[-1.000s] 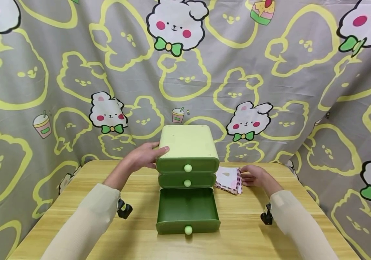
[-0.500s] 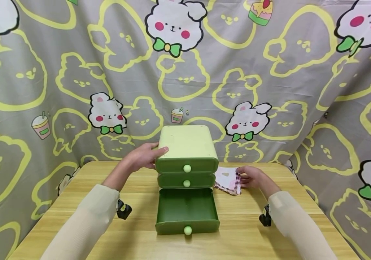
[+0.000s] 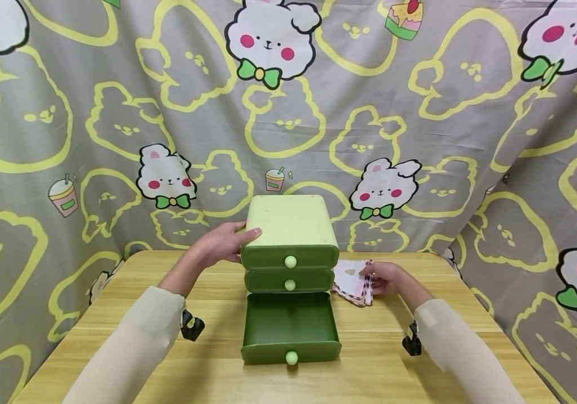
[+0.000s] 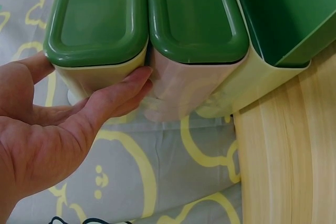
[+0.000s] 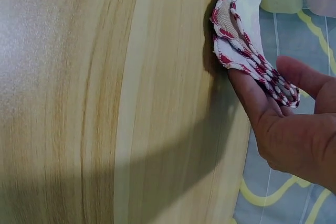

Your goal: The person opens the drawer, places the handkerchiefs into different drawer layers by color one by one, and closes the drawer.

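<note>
A small drawer cabinet (image 3: 291,221) with a pale yellow top and green drawer fronts stands mid-table. Its bottom drawer (image 3: 288,318) is pulled out, with its bare green inside showing; the upper two are closed. My left hand (image 3: 220,242) rests on the cabinet's left side, thumb at the top edge and fingers extended along the side wall (image 4: 199,80). To the cabinet's right, my right hand (image 3: 387,276) pinches the right edge of a folded cloth (image 3: 351,278). In the right wrist view this cloth (image 5: 247,45) shows layered red-and-white edging between thumb and fingers.
A wooden table (image 3: 177,359) carries everything, its back edge close to a grey curtain (image 3: 288,112) printed with rabbits. Black devices (image 3: 192,325) are strapped at both wrists. The pulled-out drawer juts toward the front edge.
The right hand has moved slightly left, its thumb now over the cloth's top, and the cloth's right edge looks bunched. The left hand and cabinet stay in place.
</note>
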`<state>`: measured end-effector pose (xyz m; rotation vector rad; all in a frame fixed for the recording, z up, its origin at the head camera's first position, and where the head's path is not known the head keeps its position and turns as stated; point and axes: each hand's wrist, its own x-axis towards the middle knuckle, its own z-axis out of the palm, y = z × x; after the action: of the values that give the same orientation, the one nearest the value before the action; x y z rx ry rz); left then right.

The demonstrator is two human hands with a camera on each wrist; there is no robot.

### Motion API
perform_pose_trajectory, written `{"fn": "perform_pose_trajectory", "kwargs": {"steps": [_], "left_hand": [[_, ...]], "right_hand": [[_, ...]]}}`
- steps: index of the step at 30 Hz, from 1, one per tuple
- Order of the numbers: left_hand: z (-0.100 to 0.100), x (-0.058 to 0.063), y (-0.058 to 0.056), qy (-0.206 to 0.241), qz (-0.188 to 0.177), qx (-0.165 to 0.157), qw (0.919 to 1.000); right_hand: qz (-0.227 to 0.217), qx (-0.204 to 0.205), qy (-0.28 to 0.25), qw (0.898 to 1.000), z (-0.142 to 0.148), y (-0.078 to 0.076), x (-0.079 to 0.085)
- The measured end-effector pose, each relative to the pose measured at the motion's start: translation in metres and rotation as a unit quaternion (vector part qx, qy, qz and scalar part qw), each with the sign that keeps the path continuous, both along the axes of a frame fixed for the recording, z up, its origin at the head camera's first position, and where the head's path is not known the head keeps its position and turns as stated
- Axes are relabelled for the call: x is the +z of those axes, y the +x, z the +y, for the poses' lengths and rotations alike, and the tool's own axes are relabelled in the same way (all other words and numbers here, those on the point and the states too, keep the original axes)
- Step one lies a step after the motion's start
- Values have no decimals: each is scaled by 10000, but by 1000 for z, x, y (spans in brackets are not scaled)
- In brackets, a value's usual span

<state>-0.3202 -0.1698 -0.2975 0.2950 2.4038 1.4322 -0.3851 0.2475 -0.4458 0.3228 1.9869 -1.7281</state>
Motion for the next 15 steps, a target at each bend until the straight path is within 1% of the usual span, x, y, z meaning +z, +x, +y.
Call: {"fn": "perform_pose_trajectory", "kwargs": {"steps": [2,6,15], "left_hand": [[0,0,0,3,8,-22,10000],[-1,0,0,-4,7,11,10000],[-2,-1,0,-32,26,-3,10000]], "right_hand": [[33,-128,5,9999,-1,1,3],[155,-224,-21,9996,0,3,10],[509,-4,-341,9981,4,9,31]]}}
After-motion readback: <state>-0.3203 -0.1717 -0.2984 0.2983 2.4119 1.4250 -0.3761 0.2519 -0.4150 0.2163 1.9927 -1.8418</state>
